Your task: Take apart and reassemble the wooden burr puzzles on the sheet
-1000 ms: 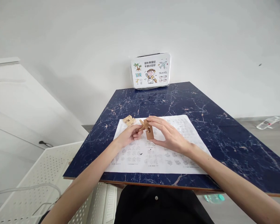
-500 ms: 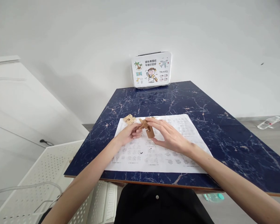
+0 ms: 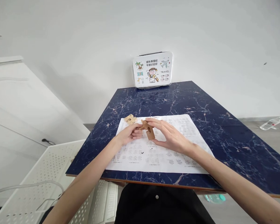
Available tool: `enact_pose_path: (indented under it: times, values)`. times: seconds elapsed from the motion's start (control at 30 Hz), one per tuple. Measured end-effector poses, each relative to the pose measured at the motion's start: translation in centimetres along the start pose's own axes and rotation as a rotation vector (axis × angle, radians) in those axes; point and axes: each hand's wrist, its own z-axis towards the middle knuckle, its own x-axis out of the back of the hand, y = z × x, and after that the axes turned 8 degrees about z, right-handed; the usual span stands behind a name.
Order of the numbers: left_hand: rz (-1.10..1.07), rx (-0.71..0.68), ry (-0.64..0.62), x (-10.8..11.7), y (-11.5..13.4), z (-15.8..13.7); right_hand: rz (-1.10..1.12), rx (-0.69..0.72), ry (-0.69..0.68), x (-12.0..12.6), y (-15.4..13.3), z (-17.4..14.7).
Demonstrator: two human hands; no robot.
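Brown wooden puzzle pieces are held between my two hands, just above a printed sheet. My left hand pinches a small piece at the left, its other fingers curled in. My right hand grips the larger notched piece, thumb at its lower end and fingertips at its top. The larger piece stands tilted, with a slot showing in its middle. How far the pieces interlock I cannot tell. A pale wooden block puzzle lies on the sheet's upper left corner, just beyond my left hand.
The blue marbled table carries the sheet. At its back a white cartoon-printed case leans on the wall. White perforated shelving stands to the left. Plastic bottles lie on the floor, a clear one and a greenish one.
My hands have brought the brown pieces closer together, and the gap between them has narrowed. The whole view has shifted slightly.
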Motion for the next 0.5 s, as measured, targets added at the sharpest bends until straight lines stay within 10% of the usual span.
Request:
enact_pose_path:
  times: [0.5]
  values:
    - [0.22,-0.026,-0.094,-0.5,-0.37,-0.18,-0.098,-0.057,0.116,-0.26,0.22,0.23]
